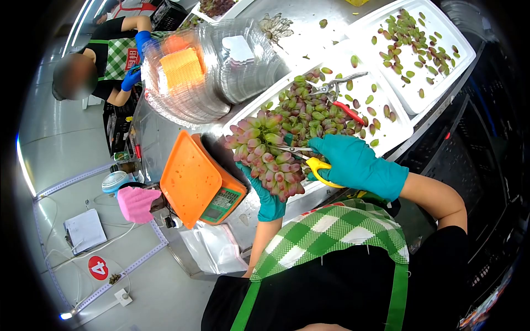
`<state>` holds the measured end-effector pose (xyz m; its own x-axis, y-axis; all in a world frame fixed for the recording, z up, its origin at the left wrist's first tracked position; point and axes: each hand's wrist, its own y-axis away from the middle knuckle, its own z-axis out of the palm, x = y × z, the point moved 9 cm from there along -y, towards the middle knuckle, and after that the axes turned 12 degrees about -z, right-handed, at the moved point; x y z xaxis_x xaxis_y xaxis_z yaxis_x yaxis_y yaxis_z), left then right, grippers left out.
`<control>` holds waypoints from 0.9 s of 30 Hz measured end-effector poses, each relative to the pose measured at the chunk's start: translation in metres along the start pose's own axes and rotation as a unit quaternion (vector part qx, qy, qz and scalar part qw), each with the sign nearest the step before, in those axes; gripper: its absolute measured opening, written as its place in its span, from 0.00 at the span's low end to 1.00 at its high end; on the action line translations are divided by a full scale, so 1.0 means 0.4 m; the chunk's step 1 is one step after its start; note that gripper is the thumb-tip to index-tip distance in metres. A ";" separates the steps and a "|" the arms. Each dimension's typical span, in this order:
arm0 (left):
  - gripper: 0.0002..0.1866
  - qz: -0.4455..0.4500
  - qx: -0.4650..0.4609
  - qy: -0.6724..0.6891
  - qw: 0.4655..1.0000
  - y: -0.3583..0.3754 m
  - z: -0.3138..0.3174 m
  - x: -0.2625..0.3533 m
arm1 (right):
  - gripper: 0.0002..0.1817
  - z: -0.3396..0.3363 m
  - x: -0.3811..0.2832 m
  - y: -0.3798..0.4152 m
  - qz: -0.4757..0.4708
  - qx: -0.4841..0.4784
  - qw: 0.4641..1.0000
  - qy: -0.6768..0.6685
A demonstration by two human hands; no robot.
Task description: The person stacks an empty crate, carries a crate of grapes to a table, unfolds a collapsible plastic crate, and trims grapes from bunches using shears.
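Note:
A large rosette succulent [265, 149] with green and pink leaves rests in my left hand [268, 196], gloved in teal, whose fingers curl under and behind it. Yellow-handled scissors [320, 168] are in my right hand [353, 165], also gloved, with their blades against the rosette's right side. Beyond the hands, a white foam tray [395, 129] holds a heap of loose leaves [314, 113]. Red-handled pruning shears [348, 112] lie across that heap.
An orange scale [190, 176] stands left of my left hand. Stacked clear plastic trays [243, 60] are behind it. A second white tray [464, 55] holds scattered leaves. Plastic bags [212, 248] lie at the near edge. Another person [110, 60] with blue gloves stands at the upper left.

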<state>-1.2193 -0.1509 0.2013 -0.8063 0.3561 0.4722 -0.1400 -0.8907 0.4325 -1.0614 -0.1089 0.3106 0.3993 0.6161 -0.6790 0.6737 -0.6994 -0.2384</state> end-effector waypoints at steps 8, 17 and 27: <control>0.35 -0.017 -0.003 0.003 1.000 0.008 0.002 -0.012 | 0.14 0.002 0.008 -0.005 -0.008 -0.025 0.998 0.059; 0.35 -0.042 0.013 0.022 0.999 0.018 -0.011 -0.031 | 0.12 0.009 0.011 -0.008 -0.004 -0.036 0.998 0.058; 0.34 -0.077 0.051 -0.057 0.994 0.030 -0.095 -0.042 | 0.16 -0.019 -0.017 -0.023 -0.026 -0.014 0.997 0.069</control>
<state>-1.2291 -0.1783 0.1692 -0.7087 0.5205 0.4762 -0.1920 -0.7919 0.5797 -1.0657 -0.1039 0.3228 0.4438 0.6974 -0.5627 0.7125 -0.6555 -0.2503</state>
